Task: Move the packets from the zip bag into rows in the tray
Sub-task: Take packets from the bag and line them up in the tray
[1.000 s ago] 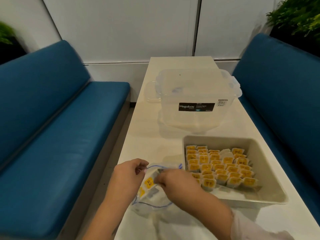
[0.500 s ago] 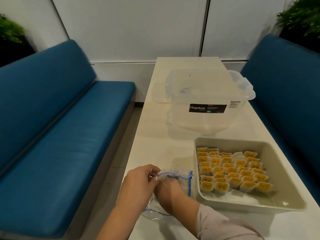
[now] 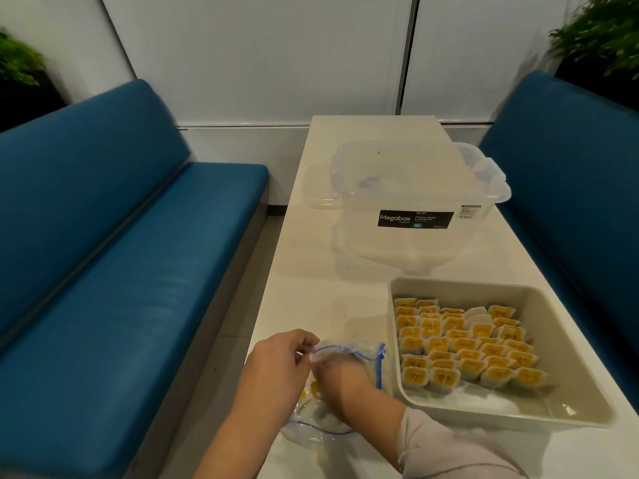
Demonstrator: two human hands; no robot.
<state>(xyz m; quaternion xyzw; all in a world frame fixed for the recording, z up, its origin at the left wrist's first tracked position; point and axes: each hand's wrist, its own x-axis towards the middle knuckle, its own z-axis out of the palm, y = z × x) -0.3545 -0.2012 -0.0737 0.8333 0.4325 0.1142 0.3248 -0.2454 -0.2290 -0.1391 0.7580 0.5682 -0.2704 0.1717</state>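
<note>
Clear plastic zip bag (image 3: 349, 385) lies on the table (image 3: 311, 271) just left of the tray (image 3: 567, 344); left hand (image 3: 276, 361) pinches the bag's blue-edged mouth, holding it up. Right hand (image 3: 340, 382) is inside the bag, blurred, so can't tell its grip. Yellow packets (image 3: 463, 347) sit in rows in the tray, a few more in the bag.

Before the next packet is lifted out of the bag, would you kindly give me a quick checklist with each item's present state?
1. Clear zip bag mouth held open by left hand: ok.
2. Right hand inside the bag: ok.
3. Grip on a yellow packet: cannot tell, blurred.
4. Beige plastic tray beside the bag: ok.
5. Free room at the tray's near end for another row: ok.
</note>
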